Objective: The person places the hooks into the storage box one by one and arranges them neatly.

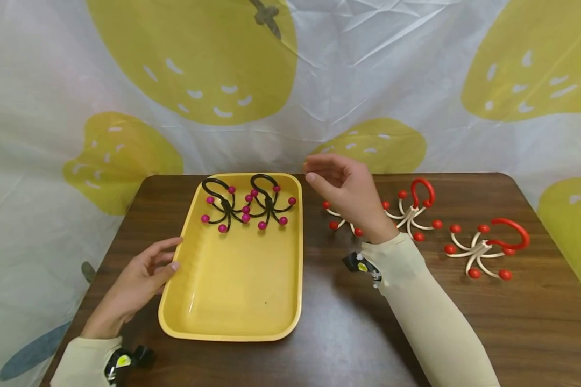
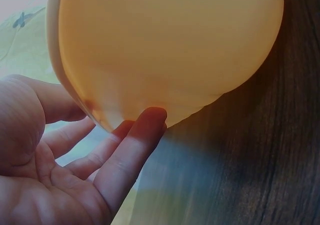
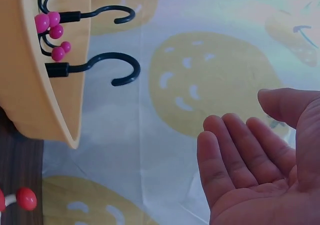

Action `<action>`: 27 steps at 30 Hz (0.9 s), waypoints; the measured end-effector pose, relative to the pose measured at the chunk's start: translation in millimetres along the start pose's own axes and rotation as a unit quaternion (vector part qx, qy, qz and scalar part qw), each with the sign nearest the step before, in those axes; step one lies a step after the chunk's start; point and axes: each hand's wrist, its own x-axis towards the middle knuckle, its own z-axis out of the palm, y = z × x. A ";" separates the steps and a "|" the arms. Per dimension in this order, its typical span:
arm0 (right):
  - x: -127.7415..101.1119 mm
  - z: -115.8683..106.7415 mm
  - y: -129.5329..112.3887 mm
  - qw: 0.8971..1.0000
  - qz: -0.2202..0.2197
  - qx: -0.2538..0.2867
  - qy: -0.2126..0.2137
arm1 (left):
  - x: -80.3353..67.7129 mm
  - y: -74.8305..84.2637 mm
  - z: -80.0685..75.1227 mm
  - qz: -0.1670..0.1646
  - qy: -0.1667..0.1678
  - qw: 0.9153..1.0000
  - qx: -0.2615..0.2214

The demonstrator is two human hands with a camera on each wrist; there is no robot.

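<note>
My left hand [image 1: 137, 285] grips the left rim of a yellow tray [image 1: 232, 337]; in the left wrist view its fingers [image 2: 131, 152] lie against the tray's outer wall, with the thumb at the rim. Two black multi-arm hanging hooks with pink ball tips, a left one [image 1: 226, 207] and a right one [image 1: 269, 204], sit at the tray's far end. To the right of the tray my right hand [image 1: 346, 191] hovers above the table, fingers loosely bent and holding nothing. The right wrist view shows its bare palm [image 3: 255, 185] near the black hooks' curved ends.
White multi-arm hooks with red ball tips lie on the table's right side: one [image 1: 341, 220] partly hidden behind my right hand, a middle one [image 1: 410, 215] and a right one [image 1: 476, 250]. A lemon-print cloth [image 1: 319, 70] hangs behind the brown wooden table [image 1: 348, 344].
</note>
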 end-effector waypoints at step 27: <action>-45.9 -54.6 18.1 0.991 -0.002 -0.061 0.121 | 0.2 -0.4 0.1 -0.008 -0.003 1.000 0.008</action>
